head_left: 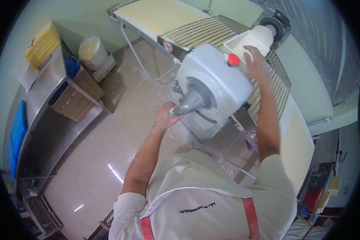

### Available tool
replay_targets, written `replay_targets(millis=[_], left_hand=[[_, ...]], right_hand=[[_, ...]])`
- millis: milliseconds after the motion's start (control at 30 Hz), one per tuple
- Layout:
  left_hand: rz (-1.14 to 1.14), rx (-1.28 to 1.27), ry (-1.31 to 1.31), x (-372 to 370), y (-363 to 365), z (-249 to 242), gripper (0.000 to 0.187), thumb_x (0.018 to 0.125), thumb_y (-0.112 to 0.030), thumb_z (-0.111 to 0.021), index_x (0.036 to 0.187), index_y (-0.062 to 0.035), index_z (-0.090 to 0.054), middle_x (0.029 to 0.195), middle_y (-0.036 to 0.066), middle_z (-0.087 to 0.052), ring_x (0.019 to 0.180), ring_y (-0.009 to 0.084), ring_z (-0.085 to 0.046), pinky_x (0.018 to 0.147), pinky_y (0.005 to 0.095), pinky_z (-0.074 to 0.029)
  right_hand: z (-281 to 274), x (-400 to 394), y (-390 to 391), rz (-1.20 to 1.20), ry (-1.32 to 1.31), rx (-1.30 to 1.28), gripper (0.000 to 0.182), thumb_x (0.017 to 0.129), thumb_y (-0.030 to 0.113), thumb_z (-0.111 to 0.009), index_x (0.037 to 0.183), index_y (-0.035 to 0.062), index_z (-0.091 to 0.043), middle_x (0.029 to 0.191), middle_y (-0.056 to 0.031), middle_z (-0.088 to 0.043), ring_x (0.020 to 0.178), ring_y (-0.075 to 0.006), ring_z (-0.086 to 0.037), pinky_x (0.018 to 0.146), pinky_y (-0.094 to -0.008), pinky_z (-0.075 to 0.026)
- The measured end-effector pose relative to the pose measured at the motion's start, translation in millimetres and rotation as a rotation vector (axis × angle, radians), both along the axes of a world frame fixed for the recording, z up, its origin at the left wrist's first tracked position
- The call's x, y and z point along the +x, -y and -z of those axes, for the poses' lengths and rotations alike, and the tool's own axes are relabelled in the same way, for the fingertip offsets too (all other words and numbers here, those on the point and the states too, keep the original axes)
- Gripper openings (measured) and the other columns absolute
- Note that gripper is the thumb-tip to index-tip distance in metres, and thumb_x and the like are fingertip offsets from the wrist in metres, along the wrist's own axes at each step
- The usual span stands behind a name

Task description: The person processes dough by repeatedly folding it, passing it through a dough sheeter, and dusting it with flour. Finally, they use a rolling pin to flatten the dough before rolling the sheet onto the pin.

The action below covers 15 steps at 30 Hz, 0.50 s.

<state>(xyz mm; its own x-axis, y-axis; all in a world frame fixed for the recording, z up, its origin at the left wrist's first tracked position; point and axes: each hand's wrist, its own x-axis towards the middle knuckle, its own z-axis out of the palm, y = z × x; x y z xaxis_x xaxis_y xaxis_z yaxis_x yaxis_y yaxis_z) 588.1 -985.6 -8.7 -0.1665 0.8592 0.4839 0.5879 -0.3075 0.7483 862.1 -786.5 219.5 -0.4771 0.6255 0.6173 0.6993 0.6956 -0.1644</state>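
A dough sheeter (224,80) with a pale grey housing stands in front of me. My left hand (165,117) is wrapped round the end of its grey lever (192,102). Over the machine's far side reaches my right hand (257,66), fingers extended and apart. It is at a white tray (230,43) on top of the sheeter, which holds white powder that looks like flour. A rounded white container (264,35) rises at the tray's far end. The red emergency button (233,60) sits just left of my right hand.
Metal guard grilles (208,32) flank the sheeter, and a pale dough sheet (160,16) lies on the far belt. On the left, a steel table (48,76) carries stacked yellow sheets (43,46). A cardboard box (78,96) and white bucket (93,52) stand nearby.
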Motion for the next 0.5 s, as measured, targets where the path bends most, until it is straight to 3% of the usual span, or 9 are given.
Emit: replay_targets(millis=[67,167,267,367,433,500], left_hand=[[0.011,0.004,-0.002,0.9,3.8,-5.6,0.031,0.061,-0.027,-0.078,0.078,-0.0065,-0.061,0.072,0.013,-0.063,0.068,0.0329,-0.064,0.061,0.0399,-0.05],[0.044,-0.044,0.006,-2.4,3.9,-14.1,0.031,0.062,-0.026,-0.077,0.08,-0.007,-0.061,0.076,0.014,-0.064,0.071,0.0338,-0.064,0.063,0.0404,-0.05],[0.115,-0.127,0.029,-7.4,4.1,-16.3,0.039,0.06,-0.029,-0.079,0.086,-0.0055,-0.061,0.083,0.015,-0.064,0.078,0.0348,-0.063,0.069,0.0423,-0.05],[0.231,-0.161,0.021,-15.8,3.2,-18.2,0.046,0.06,-0.032,-0.08,0.091,-0.0041,-0.06,0.091,0.017,-0.063,0.084,0.0351,-0.063,0.072,0.0426,-0.051],[0.374,-0.096,-0.025,-29.7,-1.8,-20.6,0.045,0.064,-0.034,-0.078,0.092,-0.0042,-0.06,0.093,0.015,-0.063,0.083,0.0351,-0.063,0.072,0.043,-0.051],[0.631,-0.315,-0.135,-51.1,-15.2,-31.1,0.049,0.07,-0.038,-0.075,0.101,-0.0044,-0.059,0.101,0.018,-0.062,0.094,0.0349,-0.061,0.082,0.0431,-0.049]], right_hand=[[0.6,9.4,-82.5,-0.155,0.856,-0.018,0.028,0.084,0.017,-0.056,0.106,0.0003,-0.061,0.107,-0.0203,-0.062,0.097,-0.0367,-0.059,0.082,-0.0383,-0.046],[22.0,6.8,-132.8,-0.092,1.308,-0.589,0.034,0.077,0.025,-0.06,0.099,-0.0011,-0.063,0.091,-0.022,-0.065,0.087,-0.0365,-0.062,0.075,-0.0405,-0.047],[-20.8,-26.8,-63.3,-0.054,0.813,-0.888,0.036,0.072,0.027,-0.062,0.094,-0.0014,-0.064,0.08,-0.0199,-0.066,0.078,-0.0348,-0.063,0.072,-0.0415,-0.047],[-29.0,-30.7,-54.5,0.082,0.702,-0.953,0.033,0.075,0.024,-0.061,0.095,-0.003,-0.063,0.087,-0.0188,-0.066,0.083,-0.0253,-0.062,0.076,-0.0379,-0.047],[1.6,4.8,-95.5,-0.126,0.496,-0.666,0.032,0.082,0.024,-0.06,0.097,-0.0038,-0.063,0.091,-0.0157,-0.065,0.093,-0.0189,-0.06,0.081,-0.0341,-0.046],[-30.0,-10.6,-65.1,0.237,0.154,-0.831,0.04,0.089,0.022,-0.052,0.12,-0.002,-0.054,0.119,-0.0164,-0.056,0.113,-0.024,-0.051,0.095,-0.0361,-0.042]])
